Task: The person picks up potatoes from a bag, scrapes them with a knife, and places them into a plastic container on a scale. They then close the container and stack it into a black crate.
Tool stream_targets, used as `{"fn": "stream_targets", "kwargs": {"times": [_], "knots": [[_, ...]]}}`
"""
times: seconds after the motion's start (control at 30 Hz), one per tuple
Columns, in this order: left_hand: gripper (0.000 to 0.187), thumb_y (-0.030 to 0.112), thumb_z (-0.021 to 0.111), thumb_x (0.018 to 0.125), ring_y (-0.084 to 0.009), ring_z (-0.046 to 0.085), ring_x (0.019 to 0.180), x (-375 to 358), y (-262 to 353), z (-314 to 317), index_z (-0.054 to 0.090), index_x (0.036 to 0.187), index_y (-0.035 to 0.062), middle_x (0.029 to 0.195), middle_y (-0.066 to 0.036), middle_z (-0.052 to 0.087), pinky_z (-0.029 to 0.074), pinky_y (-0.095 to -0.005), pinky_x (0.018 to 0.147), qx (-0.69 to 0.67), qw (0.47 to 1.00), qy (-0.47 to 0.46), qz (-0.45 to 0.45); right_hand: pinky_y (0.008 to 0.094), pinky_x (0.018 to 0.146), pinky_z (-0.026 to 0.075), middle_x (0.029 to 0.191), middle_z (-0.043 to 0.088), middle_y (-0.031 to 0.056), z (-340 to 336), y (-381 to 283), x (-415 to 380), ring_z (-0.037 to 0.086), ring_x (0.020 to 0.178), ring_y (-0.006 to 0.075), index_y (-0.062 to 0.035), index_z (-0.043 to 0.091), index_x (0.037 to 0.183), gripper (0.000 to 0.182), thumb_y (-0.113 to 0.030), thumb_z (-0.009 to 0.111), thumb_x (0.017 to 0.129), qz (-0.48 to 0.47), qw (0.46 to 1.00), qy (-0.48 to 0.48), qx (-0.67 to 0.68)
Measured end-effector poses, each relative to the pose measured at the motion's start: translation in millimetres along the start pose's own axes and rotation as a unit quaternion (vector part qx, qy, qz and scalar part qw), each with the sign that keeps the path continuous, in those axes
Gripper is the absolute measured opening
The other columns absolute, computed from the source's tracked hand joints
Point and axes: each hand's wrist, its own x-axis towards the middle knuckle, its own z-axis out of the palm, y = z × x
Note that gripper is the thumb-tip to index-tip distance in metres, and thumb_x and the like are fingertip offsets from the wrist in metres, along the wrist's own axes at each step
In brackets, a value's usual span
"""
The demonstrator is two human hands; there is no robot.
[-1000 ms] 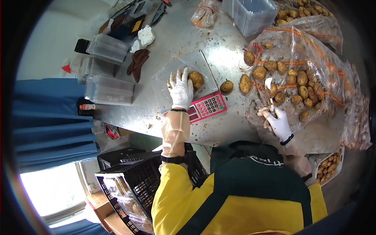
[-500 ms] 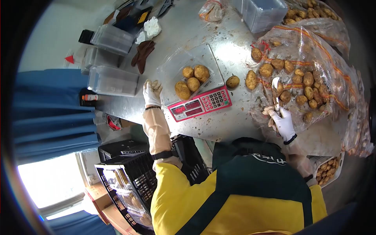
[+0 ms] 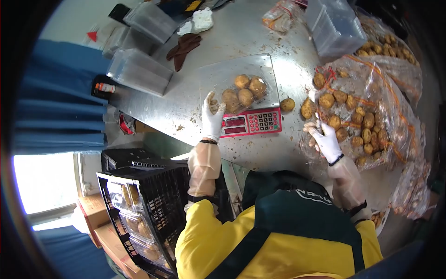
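A clear plastic box (image 3: 210, 76) holding several potatoes (image 3: 245, 97) rests on a red digital scale (image 3: 264, 122). At the box's lower left corner is my left hand (image 3: 213, 116), in a white glove with soiled fingertips; its fingers are curved and apart, with nothing between them. My gloved right hand (image 3: 326, 143) is closed around a knife (image 3: 317, 114), its pale blade pointing away from me and partly lost against the plastic behind. A single potato (image 3: 287, 104) lies on the table just right of the scale, and another potato (image 3: 307, 108) sits beyond the knife.
On the right, an opened plastic sack (image 3: 398, 121) spreads out with many potatoes on it. Stacked clear boxes (image 3: 334, 30) stand at the back, more clear boxes (image 3: 139, 70) at the left. A brown glove (image 3: 184, 50) lies behind. A black crate (image 3: 160, 200) with packed boxes stands lower left.
My left hand has moved right, to the box's corner. My right hand, still holding the knife, has come a little left and up. The whole view has shifted.
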Motion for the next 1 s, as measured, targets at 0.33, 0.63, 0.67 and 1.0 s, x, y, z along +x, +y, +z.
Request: {"fn": "stream_targets", "kwargs": {"times": [0.33, 0.63, 0.67, 1.0], "knots": [[0.031, 0.003, 0.064, 0.087, -0.0155, 0.064, 0.067, -47, 6, 15, 0.050, 0.114, -0.0012, 0.091, -0.010, 0.064, 0.056, -0.0289, 0.062, -0.347, 0.910, 0.010, -0.228, 0.0256, 0.034, 0.031, 0.063, 0.060, 0.0063, 97, -82, 111, 0.041, 0.037, 0.0087, -0.0061, 0.058, 0.104, 0.021, -0.019, 0.061, 0.088, 0.001, 0.992, -0.051, -0.118], [0.011, 0.001, 0.058, 0.084, -0.0218, 0.064, 0.056, -31, 22, 11, 0.050, 0.091, 0.0015, 0.073, -0.016, 0.065, 0.054, -0.0298, 0.050, -0.315, 0.889, 0.010, -0.332, 0.0254, 0.031, 0.027, 0.062, 0.058, 0.0057, 94, -61, 132, 0.042, 0.038, 0.0095, -0.0090, 0.056, 0.097, 0.017, -0.013, 0.066, 0.084, 0.017, 0.998, -0.033, -0.059], [0.011, 0.001, 0.059, 0.084, -0.0221, 0.064, 0.056, -30, 15, 12, 0.050, 0.091, 0.0014, 0.072, -0.016, 0.065, 0.053, -0.0296, 0.049, -0.314, 0.890, 0.009, -0.330, 0.0255, 0.030, 0.027, 0.062, 0.058, 0.0057, 95, -62, 128, 0.042, 0.038, 0.0094, -0.0094, 0.056, 0.097, 0.016, -0.014, 0.066, 0.085, 0.015, 0.998, -0.030, -0.057], [0.019, 0.008, 0.056, 0.092, -0.0258, 0.067, 0.066, -23, -2, 6, 0.046, 0.106, -0.0009, 0.085, -0.020, 0.067, 0.054, -0.0295, 0.054, -0.291, 0.921, -0.106, -0.235, 0.0203, 0.038, 0.037, 0.095, 0.067, 0.0056, 31, -10, 89, 0.056, 0.052, 0.0105, -0.0096, 0.060, 0.111, 0.028, -0.030, 0.062, 0.091, 0.040, 0.999, -0.007, 0.029]]}}
